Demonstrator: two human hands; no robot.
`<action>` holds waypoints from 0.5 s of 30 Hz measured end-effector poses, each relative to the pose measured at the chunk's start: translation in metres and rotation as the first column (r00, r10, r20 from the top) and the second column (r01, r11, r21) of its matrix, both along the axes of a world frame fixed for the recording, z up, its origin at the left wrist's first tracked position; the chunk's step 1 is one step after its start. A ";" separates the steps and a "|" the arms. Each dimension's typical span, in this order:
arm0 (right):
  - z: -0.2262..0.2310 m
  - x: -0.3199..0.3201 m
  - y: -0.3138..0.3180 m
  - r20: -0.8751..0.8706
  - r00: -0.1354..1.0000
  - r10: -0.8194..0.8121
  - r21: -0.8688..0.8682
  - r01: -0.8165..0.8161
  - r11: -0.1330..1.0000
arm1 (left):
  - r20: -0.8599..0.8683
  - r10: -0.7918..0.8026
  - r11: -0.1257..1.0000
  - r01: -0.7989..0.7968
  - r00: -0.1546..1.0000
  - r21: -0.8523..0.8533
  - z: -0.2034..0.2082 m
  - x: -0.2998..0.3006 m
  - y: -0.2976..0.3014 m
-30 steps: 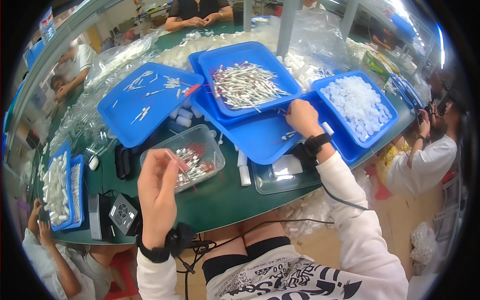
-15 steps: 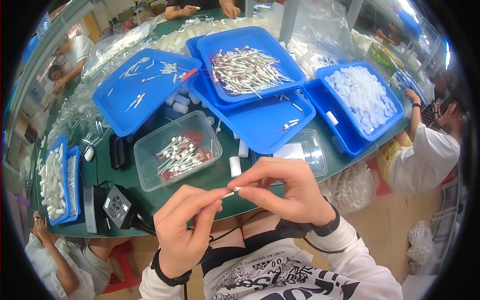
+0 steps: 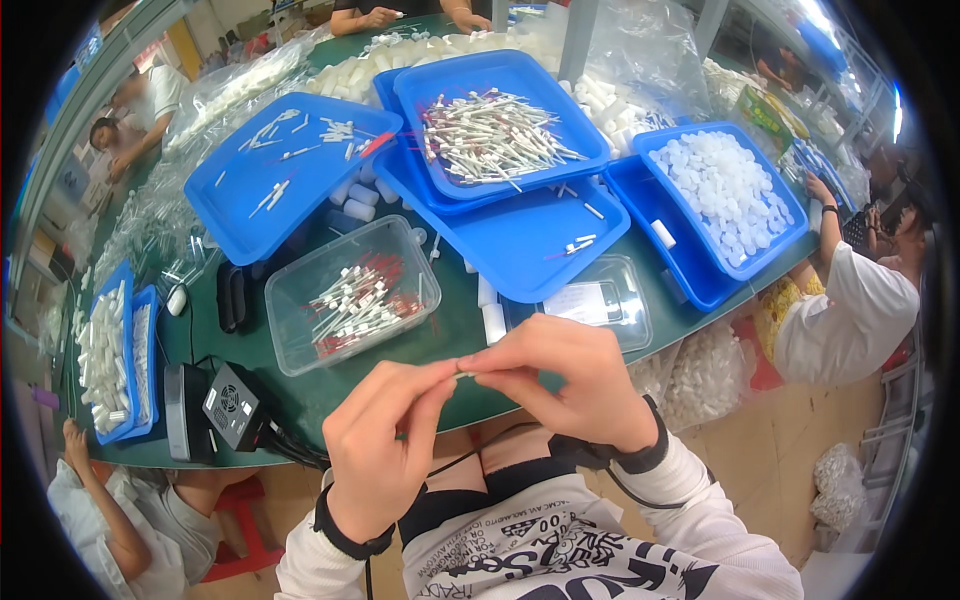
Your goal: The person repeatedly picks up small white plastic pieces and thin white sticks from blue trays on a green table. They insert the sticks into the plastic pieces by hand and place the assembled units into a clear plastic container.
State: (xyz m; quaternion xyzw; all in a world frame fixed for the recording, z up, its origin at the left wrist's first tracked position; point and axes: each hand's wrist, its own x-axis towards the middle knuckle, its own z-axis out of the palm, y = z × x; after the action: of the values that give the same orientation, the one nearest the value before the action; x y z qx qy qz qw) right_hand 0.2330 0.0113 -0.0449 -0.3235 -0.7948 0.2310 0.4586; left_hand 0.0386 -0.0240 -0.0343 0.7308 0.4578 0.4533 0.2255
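Note:
My left hand [image 3: 380, 440] and my right hand [image 3: 570, 390] meet fingertip to fingertip just above the front edge of the green table. Each pinches the same small thin white stick [image 3: 464, 376], mostly hidden by the fingers. Beyond my left hand stands a clear plastic box [image 3: 287, 345], holding a pile of thin white sticks [image 3: 345, 315] with small white heads and red ends. A white cylinder [image 3: 494, 324] is on the table beyond my fingertips. Past my right hand lies a clear plastic lid [image 3: 632, 312].
Stacked blue trays [image 3: 515, 275] hold more red-ended sticks; another blue tray [image 3: 225, 205] lies tilted at left. At right, a blue tray [image 3: 798, 225] is heaped with translucent white pieces. A black device with a fan [image 3: 233, 405] stands front left. Co-workers sit around the table.
My hands have drawn closer together, and the white stick shows less between my fingers. The left hand has shifted slightly right. The view has moved a little.

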 end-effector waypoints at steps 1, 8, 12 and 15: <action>-0.005 -0.001 0.001 0.059 0.997 -0.057 0.147 0.048 0.988 | 0.057 0.025 0.993 -0.018 0.998 -0.115 -0.001 0.004 0.000; -0.019 -0.006 0.008 0.070 0.973 -0.221 0.217 0.201 0.955 | 0.209 -0.051 0.999 0.049 0.977 0.015 -0.007 0.010 0.011; -0.021 -0.005 0.008 0.024 0.979 -0.204 0.199 0.195 0.960 | 0.053 -0.031 0.996 0.026 0.998 0.081 -0.017 -0.006 0.014; -0.019 -0.004 0.006 -0.001 0.987 -0.163 0.257 0.157 0.953 | 0.099 0.014 0.996 -0.023 0.995 0.085 -0.017 -0.004 0.006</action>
State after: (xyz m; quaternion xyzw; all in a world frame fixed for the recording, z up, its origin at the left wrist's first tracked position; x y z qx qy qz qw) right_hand 0.2290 0.0171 -0.0634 -0.3271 -0.7938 0.0851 0.5056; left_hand 0.0350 -0.0177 -0.0508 0.7125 0.4329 0.5101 0.2117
